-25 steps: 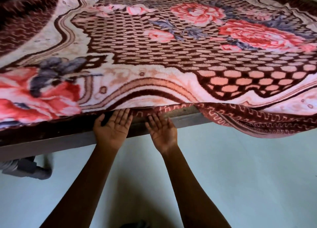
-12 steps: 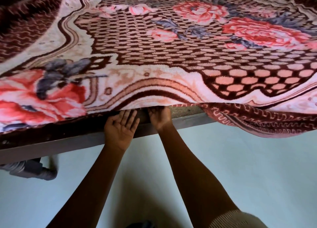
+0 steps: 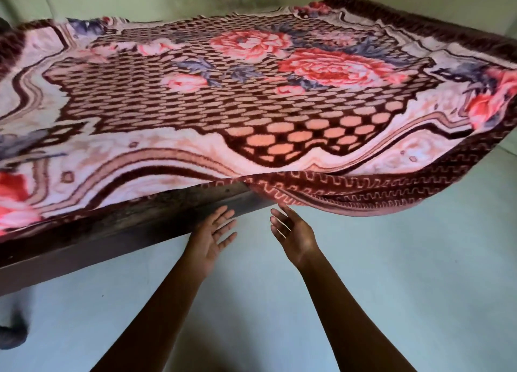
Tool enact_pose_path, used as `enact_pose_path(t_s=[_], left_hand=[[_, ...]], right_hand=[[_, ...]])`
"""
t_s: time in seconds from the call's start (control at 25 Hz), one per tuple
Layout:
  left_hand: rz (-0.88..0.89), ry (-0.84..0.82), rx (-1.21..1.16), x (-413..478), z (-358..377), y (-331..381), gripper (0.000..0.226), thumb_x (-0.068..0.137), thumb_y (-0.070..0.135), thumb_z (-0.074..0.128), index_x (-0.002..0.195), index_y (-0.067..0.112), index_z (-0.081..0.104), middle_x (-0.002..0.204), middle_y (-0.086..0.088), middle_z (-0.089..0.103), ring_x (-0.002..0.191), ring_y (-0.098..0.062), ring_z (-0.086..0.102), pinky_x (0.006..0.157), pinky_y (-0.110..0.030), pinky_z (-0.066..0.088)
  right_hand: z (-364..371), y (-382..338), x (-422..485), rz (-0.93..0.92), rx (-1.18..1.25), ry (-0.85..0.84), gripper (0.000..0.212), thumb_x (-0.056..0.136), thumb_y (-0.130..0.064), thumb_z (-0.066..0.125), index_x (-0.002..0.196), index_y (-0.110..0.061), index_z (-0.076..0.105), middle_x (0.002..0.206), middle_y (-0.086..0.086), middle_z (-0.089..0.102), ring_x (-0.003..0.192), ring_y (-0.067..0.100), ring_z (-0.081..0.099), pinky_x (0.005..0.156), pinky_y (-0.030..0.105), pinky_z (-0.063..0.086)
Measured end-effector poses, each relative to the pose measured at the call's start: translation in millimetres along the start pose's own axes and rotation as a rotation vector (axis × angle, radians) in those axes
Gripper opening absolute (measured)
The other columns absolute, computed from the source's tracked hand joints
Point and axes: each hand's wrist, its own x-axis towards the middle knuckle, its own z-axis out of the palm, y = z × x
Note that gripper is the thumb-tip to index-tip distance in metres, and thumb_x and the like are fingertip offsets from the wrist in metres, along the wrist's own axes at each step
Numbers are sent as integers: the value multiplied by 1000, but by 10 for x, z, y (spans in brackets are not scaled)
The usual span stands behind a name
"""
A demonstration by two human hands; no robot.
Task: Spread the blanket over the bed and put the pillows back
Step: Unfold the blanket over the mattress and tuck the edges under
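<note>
left hand (image 3: 214,238): open, fingers straight and spread, holding nothing, just below the dark bed rail (image 3: 134,231). right hand (image 3: 293,231): also open, fingers spread and empty, held apart from the left. its fingertips (image 3: 286,210) come close to the drooping hem; contact cannot be confirmed. blanket (image 3: 223,114): floral, laid flat over the bed, long axis running left to right along the near rail. at left its near edge lies on top of the rail; from the middle rightwards it sags off the side in a loose fold above the pale floor (image 3: 391,273). left end and right corner of the blanket are cut off by the frame. mattress hidden beneath. dark blurred object (image 3: 12,338) at lower left cannot be identified
</note>
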Motion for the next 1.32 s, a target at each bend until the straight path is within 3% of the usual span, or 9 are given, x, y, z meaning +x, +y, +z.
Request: enact_pose_path(t_s=[0.16,0.32,0.44,0.64,0.84,1.04,1.12,1.2,1.32], left_hand=[[-114,-13,24,211,556,-174,51,92,30,56,136,8,43,142,-13,45,127,-26,47,95,-38,44],[-231,-82,102,459,1023,-213,81,78,49,68,142,18,28,147,-7,34,133,-27,37,109,-46,34],[-292,-27,-53,776,1366,-189,98,70,50,74,144,24,17,149,-3,29,136,-28,32,112,-48,28],[-307,128,-23,1149,1352,-392,75,73,41,75,130,9,39,117,-7,58,111,-27,57,104,-47,40],[-227,-22,138,1181,1089,-417,50,84,25,66,127,11,45,131,-9,53,116,-24,52,97,-37,38],[-328,-35,217,1150,1123,-385,49,88,34,61,127,8,46,124,-8,57,114,-23,55,96,-37,40],[-360,-62,318,1017,1109,-330,38,91,39,55,111,6,55,100,-4,66,101,-24,61,97,-38,44],[-109,78,430,868,1091,-325,26,93,31,54,83,9,62,68,3,68,78,-23,66,94,-39,49],[163,78,156,556,1396,-147,16,95,24,51,85,17,62,81,0,70,89,-23,67,89,-35,53]], right_hand=[[-319,-217,-28,-17,55,126,16,94,-19,54,107,-12,61,96,7,64,81,16,60,77,25,48],[-310,-239,21,-54,56,180,26,94,-25,54,115,-9,56,97,7,63,83,17,60,76,26,49],[-270,-251,154,-69,70,238,31,95,-28,52,119,-8,52,106,9,61,95,21,60,83,31,48],[-204,-234,450,-82,174,334,42,88,-38,59,118,-12,45,121,15,51,111,29,54,96,41,47],[-36,-357,731,-47,172,222,60,79,-56,61,122,-16,48,119,8,59,108,23,58,99,45,45],[1,-543,984,-31,213,387,62,77,-37,73,125,-9,44,121,9,58,110,26,58,92,40,51],[-44,-543,1042,-4,145,477,59,81,-30,69,129,-5,46,122,13,58,108,28,59,91,39,52],[-90,-486,1036,8,33,540,53,83,-29,66,127,-5,46,116,11,58,104,26,59,88,37,51],[-168,-441,954,5,-5,543,41,83,-24,66,115,-3,51,100,10,57,73,17,55,63,29,46]])
